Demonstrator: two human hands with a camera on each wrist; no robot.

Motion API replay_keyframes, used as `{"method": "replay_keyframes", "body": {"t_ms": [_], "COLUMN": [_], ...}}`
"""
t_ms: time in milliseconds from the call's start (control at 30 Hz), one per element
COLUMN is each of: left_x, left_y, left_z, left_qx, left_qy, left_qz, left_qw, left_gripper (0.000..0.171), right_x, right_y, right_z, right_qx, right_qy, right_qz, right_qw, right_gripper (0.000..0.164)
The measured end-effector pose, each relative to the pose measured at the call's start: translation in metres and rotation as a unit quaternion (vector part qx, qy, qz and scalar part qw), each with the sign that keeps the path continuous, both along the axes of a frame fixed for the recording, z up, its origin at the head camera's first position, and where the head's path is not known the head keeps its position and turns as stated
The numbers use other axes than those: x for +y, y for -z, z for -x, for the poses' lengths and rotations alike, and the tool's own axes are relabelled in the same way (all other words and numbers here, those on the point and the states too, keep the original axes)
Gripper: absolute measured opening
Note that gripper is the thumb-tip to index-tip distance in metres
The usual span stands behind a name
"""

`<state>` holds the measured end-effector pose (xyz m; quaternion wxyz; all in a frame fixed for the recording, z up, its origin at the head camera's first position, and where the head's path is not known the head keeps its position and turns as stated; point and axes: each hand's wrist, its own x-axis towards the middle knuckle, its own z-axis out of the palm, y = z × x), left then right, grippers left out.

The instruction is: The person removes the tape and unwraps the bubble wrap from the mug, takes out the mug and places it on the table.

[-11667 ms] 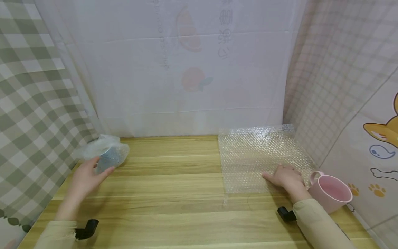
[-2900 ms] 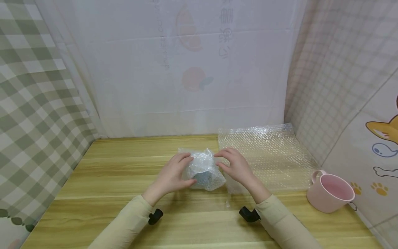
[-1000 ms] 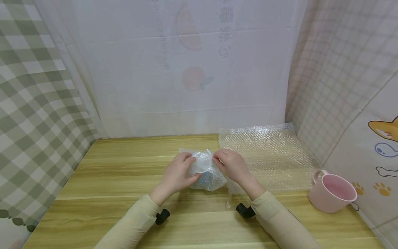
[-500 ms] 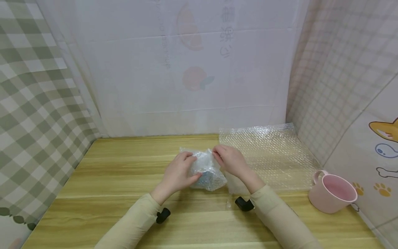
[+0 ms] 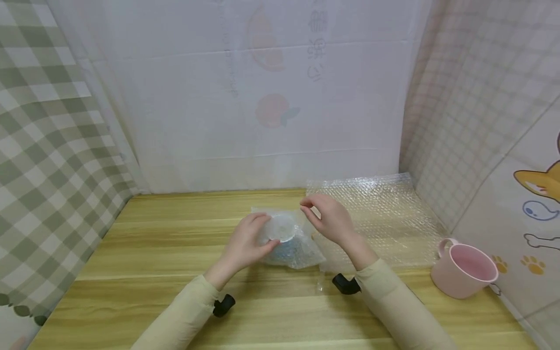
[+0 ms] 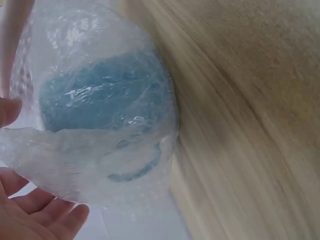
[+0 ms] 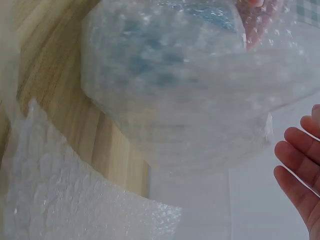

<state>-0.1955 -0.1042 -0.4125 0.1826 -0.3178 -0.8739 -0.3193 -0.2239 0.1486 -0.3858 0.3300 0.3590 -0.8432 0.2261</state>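
A blue mug [image 6: 100, 97] stands inside cloudy bubble wrap [image 5: 308, 250] in the middle of the table; its curved handle shows faintly through the plastic in the left wrist view. My left hand [image 5: 245, 243] holds the wrapped mug from the left, thumb at the near side of the rim and fingers at the far side. Raised just right of the mug, my right hand [image 5: 330, 218] has thumb and index finger tips together, pinching a flap of the wrap. That flap [image 7: 280, 75] stretches toward the fingers in the right wrist view, though the thumb is hidden there.
A flat sheet of bubble wrap [image 5: 385, 218] lies at the back right of the wooden table [image 5: 144, 253]. A pink mug [image 5: 463, 272] stands at the right edge. Cloth hangs at the back [image 5: 197, 121] and on both sides.
The wrapped mug was brought from the far left to the middle. Over the last second my right hand rose slightly and drew the wrap aside, baring more of the mug's rim.
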Motion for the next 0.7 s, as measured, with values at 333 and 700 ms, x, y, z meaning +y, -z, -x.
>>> {"method": "replay_keyframes", "body": {"t_ms": [333,700], "left_x": [-0.015,-0.032], "left_y": [-0.010,-0.022], "left_z": [-0.005,-0.007], "left_qx": [0.022,-0.007], "left_qy": [-0.027,-0.065], "left_qz": [-0.047,-0.100], "left_qw": [0.9983,0.9928], "left_gripper": [0.045,0.028], "right_x": [0.016,0.029], "right_y": [0.004,0.007], "right_z": [-0.007,-0.009], "right_qx": [-0.001,-0.008], "right_qy": [0.001,-0.062], "right_qz": [0.037,0.022], "right_qw": [0.999,0.998], "right_gripper": [0.018,0.035]}}
